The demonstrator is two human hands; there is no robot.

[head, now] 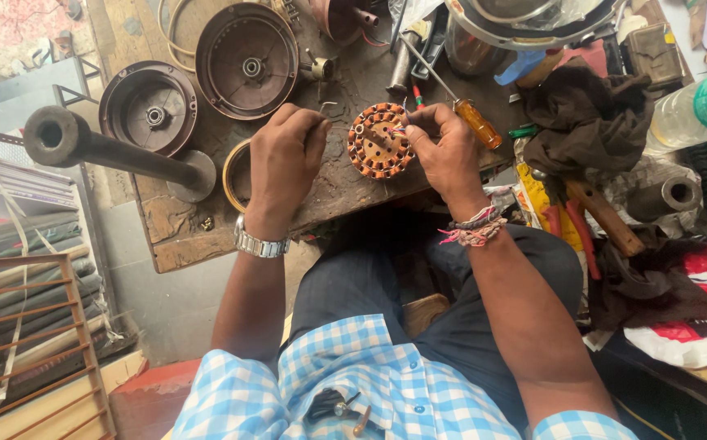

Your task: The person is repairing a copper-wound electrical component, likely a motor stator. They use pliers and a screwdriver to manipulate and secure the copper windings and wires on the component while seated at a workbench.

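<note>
A round motor stator (379, 140) wound with copper coils lies on the worn wooden workbench (345, 183) in the head view. My right hand (449, 151) pinches thin coloured wires at the stator's right rim. My left hand (286, 159), with a metal watch on the wrist, is closed on a thin wire or pin just left of the stator. A screwdriver (459, 106) with an orange handle lies beside my right hand, its shaft pointing up-left.
Two brown round motor covers (247, 59) (149, 107) lie at the back left, with a heavy steel shaft on a base (109, 151) beside them. Dark rags (585, 122), a hammer (602, 213), a plastic bottle (700, 110) and a red-and-white bag (704, 326) crowd the right side.
</note>
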